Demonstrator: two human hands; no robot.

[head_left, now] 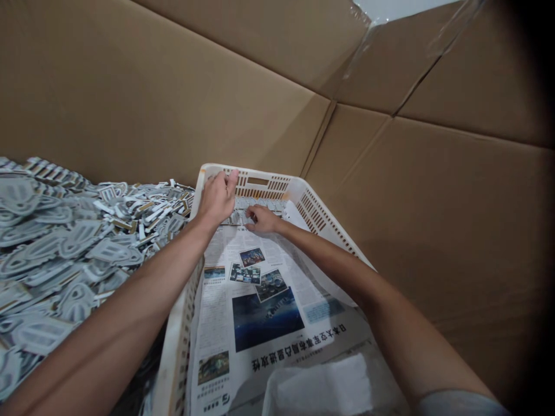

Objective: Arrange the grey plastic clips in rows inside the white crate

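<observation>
A white slotted plastic crate [303, 199] lies in front of me, lined with a sheet of newspaper [260, 312]. Both my arms reach to its far end. My left hand [217, 199] hovers over a row of small grey flat parts [255, 205] laid along the far wall, fingers curled and close together; what they hold is hidden. My right hand [262, 219] rests on the newspaper's far edge beside the same row, fingers bent and pinched low on the parts.
A large heap of grey and white flat die-cut parts [65, 248] fills the left side, right up against the crate. Brown cardboard walls [433, 190] close in behind and on the right. White folded paper [321, 387] lies at the crate's near end.
</observation>
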